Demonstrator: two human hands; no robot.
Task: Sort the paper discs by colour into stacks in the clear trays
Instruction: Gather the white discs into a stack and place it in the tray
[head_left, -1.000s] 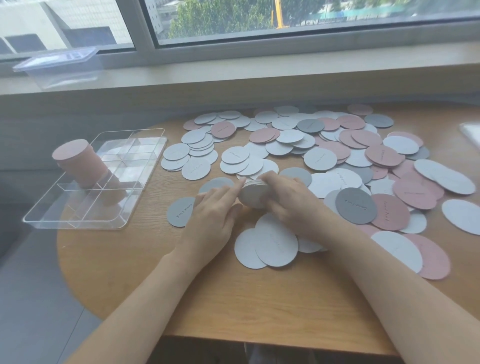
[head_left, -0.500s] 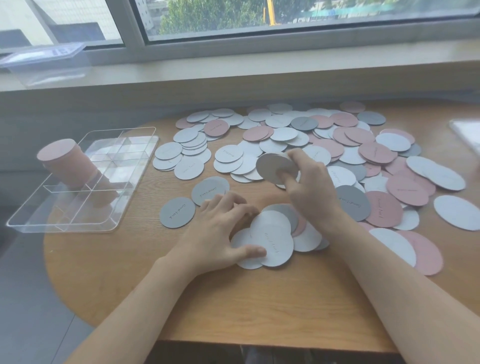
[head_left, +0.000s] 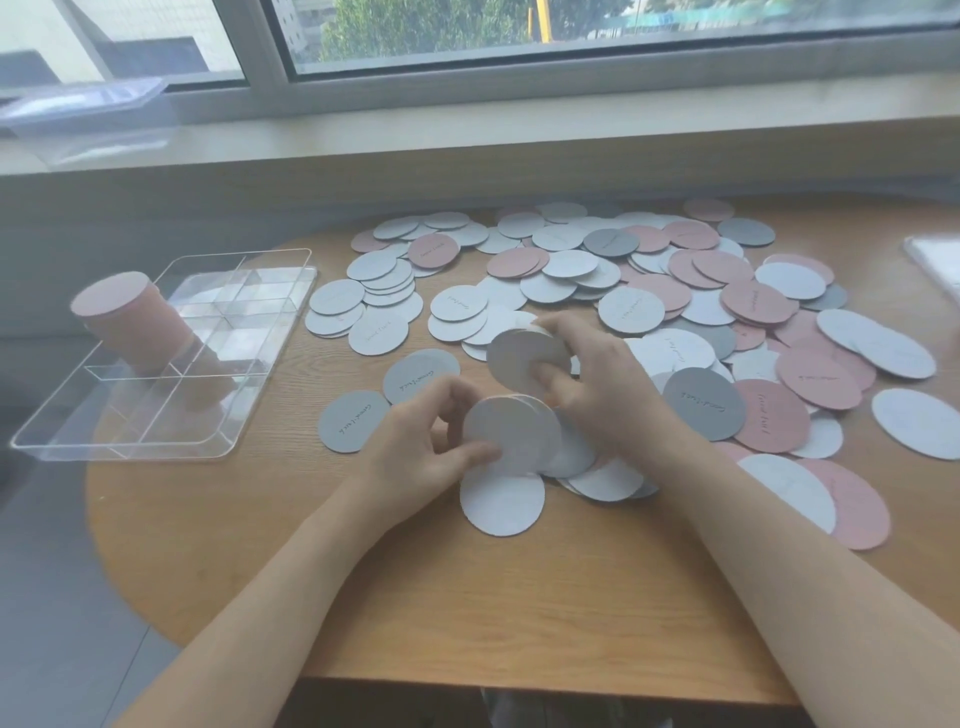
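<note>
Over the wooden surface (head_left: 467, 597) strewn with paper discs (head_left: 631, 309), the left hand (head_left: 415, 447) pinches a pale stack (head_left: 511, 434) while the right hand (head_left: 597, 384) pinches another stack (head_left: 524, 353), the clear tray (head_left: 156, 441) with pink stack (head_left: 130, 322) far left.

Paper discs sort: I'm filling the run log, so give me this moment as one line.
left hand: holds white disc stack | right hand: holds tilted disc bundle | clear tray: pink stack | table: mixed discs unsorted
</note>
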